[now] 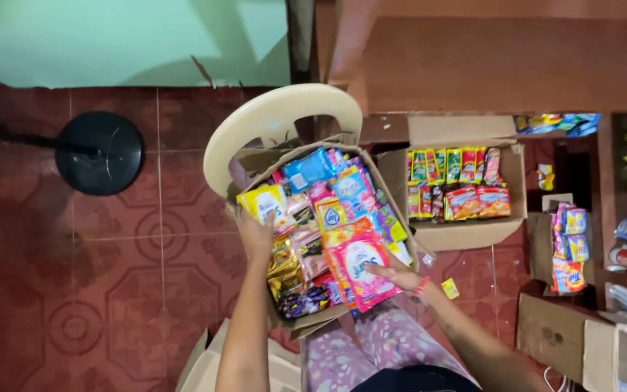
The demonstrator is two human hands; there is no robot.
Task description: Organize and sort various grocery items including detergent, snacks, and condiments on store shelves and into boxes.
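The left hand (257, 234) lies flat, fingers together, on sachets in a full cardboard box (306, 321). The right hand (395, 276) pinches a pink sachet pack (364, 270). Sorting looks unfinished; a 2nd box (466, 234) holds more.

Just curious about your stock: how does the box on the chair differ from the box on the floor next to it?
The box on the chair is crammed with mixed sachets, and both hands, left hand and right hand, reach in. The box on the floor holds neat rows, untouched. Both are open brown cardboard.
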